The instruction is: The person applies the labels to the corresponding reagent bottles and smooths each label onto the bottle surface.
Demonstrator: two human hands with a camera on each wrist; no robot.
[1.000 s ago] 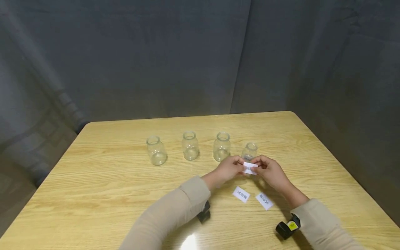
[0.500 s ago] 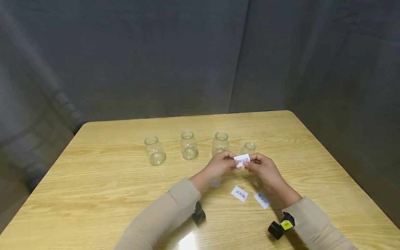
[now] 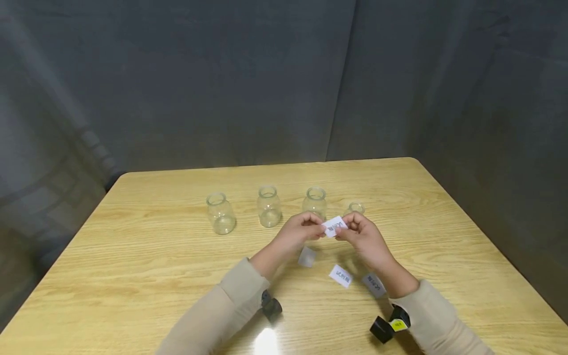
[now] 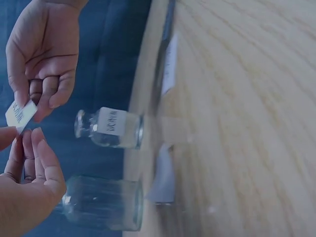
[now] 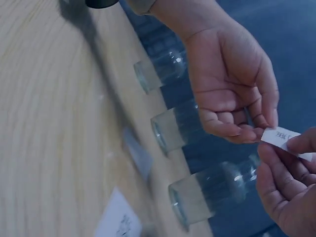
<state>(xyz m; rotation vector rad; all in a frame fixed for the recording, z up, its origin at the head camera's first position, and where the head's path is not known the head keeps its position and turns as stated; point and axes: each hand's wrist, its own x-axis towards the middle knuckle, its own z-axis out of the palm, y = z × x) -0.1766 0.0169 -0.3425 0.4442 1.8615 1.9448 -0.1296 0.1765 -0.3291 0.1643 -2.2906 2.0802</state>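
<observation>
A small white label point(image 3: 334, 226) with dark handwritten characters is pinched between both hands above the table. My left hand point(image 3: 295, 234) grips its left edge with thumb and fingertips. On the opposite edge, my right hand point(image 3: 367, 244) holds it the same way, thumb on the written face. Behind the hands stands a small jar point(image 3: 356, 207), mostly hidden in the head view; the left wrist view shows a written label point(image 4: 112, 121) on its side. Nearer me lie two written labels, one in the middle point(image 3: 340, 276) and one under the right forearm point(image 3: 374, 285).
Three larger clear glass jars stand in a row: a left jar point(image 3: 221, 214), a middle jar point(image 3: 268, 207) and a right jar point(image 3: 315, 202). A greyish blank slip point(image 3: 307, 257) lies below the left hand. Dark curtains point(image 3: 222, 88) surround the wooden table point(image 3: 146, 256).
Both hands have moved left with the label, away from the small jar, and the label has tilted. The greyish slip, earlier hidden by the left arm, is now uncovered.
</observation>
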